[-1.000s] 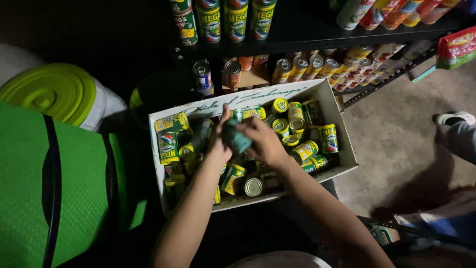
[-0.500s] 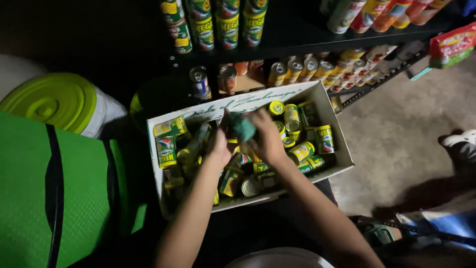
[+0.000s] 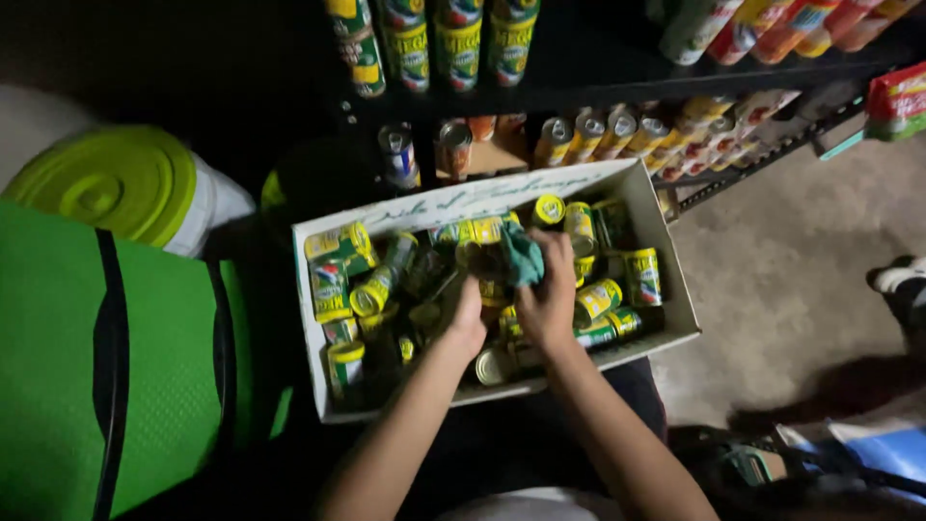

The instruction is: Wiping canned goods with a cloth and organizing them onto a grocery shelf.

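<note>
Both hands, right hand (image 3: 550, 294) gripping a teal cloth (image 3: 524, 259), crowd the can-packed box (image 3: 666, 280).

Yellow-green labelled cans (image 3: 598, 299) fill a white cardboard box (image 3: 675, 289); more line dark shelves (image 3: 598, 92).

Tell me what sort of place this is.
Probably a small shop or its stockroom. A dark metal shelf holds rows of yellow-labelled cans, and a white cardboard box of similar tins sits on the person's lap, over a bare concrete floor.
</note>
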